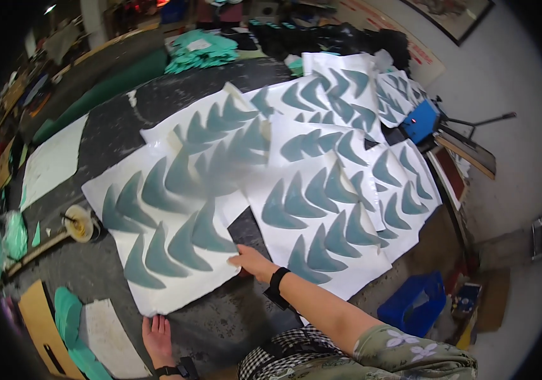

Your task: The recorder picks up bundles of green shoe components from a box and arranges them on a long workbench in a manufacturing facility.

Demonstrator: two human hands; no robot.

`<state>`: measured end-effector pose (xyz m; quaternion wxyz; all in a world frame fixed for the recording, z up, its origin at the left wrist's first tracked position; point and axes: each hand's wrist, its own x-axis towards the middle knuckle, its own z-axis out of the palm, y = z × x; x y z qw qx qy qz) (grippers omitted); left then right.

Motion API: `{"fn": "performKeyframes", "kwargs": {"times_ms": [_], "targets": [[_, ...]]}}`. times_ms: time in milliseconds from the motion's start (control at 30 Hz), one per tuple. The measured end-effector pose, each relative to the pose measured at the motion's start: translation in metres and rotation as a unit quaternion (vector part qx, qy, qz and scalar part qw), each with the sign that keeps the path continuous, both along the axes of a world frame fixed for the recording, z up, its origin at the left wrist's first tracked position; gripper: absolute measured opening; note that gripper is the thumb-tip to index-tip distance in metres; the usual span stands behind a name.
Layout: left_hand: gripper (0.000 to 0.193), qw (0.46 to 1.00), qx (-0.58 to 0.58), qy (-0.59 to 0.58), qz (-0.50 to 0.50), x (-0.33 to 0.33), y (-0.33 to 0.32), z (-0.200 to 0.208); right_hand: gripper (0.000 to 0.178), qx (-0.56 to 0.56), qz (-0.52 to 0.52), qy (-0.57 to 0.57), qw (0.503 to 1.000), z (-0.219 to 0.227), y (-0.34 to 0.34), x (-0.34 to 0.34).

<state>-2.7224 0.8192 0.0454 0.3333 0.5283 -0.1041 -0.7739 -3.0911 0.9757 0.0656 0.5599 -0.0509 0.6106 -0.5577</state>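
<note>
1. Working sheet: I see a white sheet (pixel 185 291) at the near left of the grouped sheets, lying over part of the dark worktop (pixel 115 130). It carries two rows of blue-green curved pieces (pixel 162 185). Its far right part is blurred.
2. Right hand: I have the right hand (pixel 255 263) at the near right corner of the white sheet. Its fingers are narrow, holding the sheet's edge. A black wristband (pixel 276 283) is on this wrist.
3. Left hand: I have the left hand (pixel 157 339) at the near left corner. Its fingers lie close together, their tips at the sheet's edge; I cannot tell whether they grip it.
4. Right side: I see further sheets (pixel 372 272) overlapping one another, bearing similar curved pieces. A blue basket (pixel 413 304) is below them, near the right forearm.
5. Left side: I see a roll (pixel 79 223) near the left edge of the white sheet. Nearer the camera are a brown board (pixel 46 323), some green pieces (pixel 73 320) and a pale panel (pixel 112 335), side by side.
6. Far side: I see a green stack (pixel 201 52) on the worktop.
</note>
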Motion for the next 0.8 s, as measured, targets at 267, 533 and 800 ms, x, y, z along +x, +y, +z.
{"fn": "performKeyframes", "kwargs": {"times_ms": [267, 533, 800], "targets": [[0.032, 0.983, -0.025, -0.037, -0.177, -0.040, 0.027, 0.024, 0.053, -0.001, 0.082, 0.057, 0.995, 0.033, 0.085, -0.034], [0.058, 0.933, -0.120, -0.173, -0.292, -0.129, 0.124, 0.149, 0.045, -0.044, 0.075, 0.265, 0.960, 0.009, 0.160, -0.063], [0.033, 0.754, -0.324, -0.305, -0.483, -0.194, 0.201, 0.196, 0.037, -0.099, -0.015, 0.318, 0.943, 0.039, 0.258, -0.119]]}}
